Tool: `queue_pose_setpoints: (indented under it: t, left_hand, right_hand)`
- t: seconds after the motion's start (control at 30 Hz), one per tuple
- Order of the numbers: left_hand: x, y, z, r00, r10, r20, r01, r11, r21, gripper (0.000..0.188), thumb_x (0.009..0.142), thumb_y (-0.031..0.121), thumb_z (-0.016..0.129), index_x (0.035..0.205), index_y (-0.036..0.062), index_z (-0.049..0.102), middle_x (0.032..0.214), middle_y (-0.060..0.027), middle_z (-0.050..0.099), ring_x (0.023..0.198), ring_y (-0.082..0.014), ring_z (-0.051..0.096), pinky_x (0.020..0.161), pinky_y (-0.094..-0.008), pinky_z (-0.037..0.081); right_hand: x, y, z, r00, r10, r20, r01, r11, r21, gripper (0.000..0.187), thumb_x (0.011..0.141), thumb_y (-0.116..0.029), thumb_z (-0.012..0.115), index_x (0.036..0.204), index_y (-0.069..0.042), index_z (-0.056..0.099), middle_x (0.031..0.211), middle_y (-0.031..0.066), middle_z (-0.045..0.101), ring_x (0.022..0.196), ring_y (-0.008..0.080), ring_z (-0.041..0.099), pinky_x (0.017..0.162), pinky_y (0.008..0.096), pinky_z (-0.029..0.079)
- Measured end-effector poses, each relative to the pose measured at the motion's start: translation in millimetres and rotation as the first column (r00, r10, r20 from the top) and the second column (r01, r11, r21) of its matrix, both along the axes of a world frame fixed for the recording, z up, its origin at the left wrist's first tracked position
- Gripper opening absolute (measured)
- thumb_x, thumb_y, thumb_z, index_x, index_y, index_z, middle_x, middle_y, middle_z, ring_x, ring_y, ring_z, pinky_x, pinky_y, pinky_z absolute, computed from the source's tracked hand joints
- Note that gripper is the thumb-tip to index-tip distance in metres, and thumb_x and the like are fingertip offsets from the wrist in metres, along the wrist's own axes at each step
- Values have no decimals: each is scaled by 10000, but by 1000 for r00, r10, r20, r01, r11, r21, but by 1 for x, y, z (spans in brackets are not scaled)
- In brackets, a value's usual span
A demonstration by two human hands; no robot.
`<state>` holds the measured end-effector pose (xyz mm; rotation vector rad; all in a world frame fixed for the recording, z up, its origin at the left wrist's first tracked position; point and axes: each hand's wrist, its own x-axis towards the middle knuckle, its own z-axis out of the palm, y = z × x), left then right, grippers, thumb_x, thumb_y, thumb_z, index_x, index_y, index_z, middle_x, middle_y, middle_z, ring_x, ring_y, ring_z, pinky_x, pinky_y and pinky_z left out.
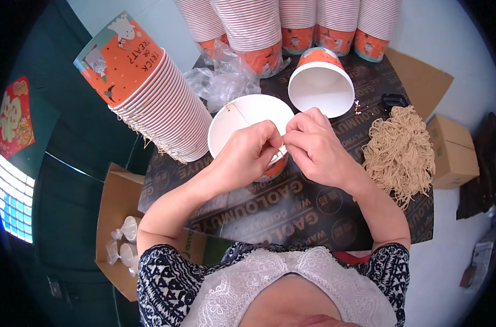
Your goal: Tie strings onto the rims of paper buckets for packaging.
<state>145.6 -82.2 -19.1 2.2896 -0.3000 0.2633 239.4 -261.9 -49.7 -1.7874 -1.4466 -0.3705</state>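
A white-lined paper bucket (226, 128) with an orange printed outside stands upright in front of me, its mouth facing up. A thin tan string (238, 112) passes through its far-left rim and runs across the mouth toward my fingers. At the near-right rim, my left hand (249, 151) is closed in a pinch on the string. My right hand (317, 144) meets it there, thumb and fingers pressed together on the same string. The fingertips partly hide the string's end and that stretch of rim.
A tall leaning stack of buckets (169, 103) with strings stands left. More stacks (248, 27) and crumpled clear plastic (226, 76) lie behind. One bucket (321, 90) rests on its side. Right is a heap of tan strings (400, 155); cardboard boxes (454, 152) flank the dark table (335, 218).
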Motion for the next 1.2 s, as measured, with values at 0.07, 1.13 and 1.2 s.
queue_pose_setpoints:
  t: [0.07,1.13,1.2]
  left_hand:
    - [-1,-1,-1,997,9,82,-12,1000,29,90,828,-60,606,880,-10,553,747,-144,621,684,-262,640,626,-342,506]
    - [-4,-4,-6,1000,12,-28,-15,995,-97,90,865,-53,599,934,-7,564,753,-34,591,675,-72,559,597,-251,472]
    - [-4,-4,-4,999,11,-45,-16,994,-107,89,866,-51,602,934,-8,563,753,-36,592,681,-71,564,603,-250,476]
  right_hand:
    - [-2,0,1,999,-12,-30,12,1000,-9,165,811,-17,619,955,-39,697,941,71,576,944,272,491,860,386,400]
    - [0,7,-10,989,-45,-139,58,994,90,101,751,-31,652,852,-43,645,1093,73,597,1066,284,493,927,410,379]
    - [0,7,-7,993,-91,-76,99,989,110,101,745,-24,663,839,-50,637,1082,71,598,1049,285,503,900,410,391]
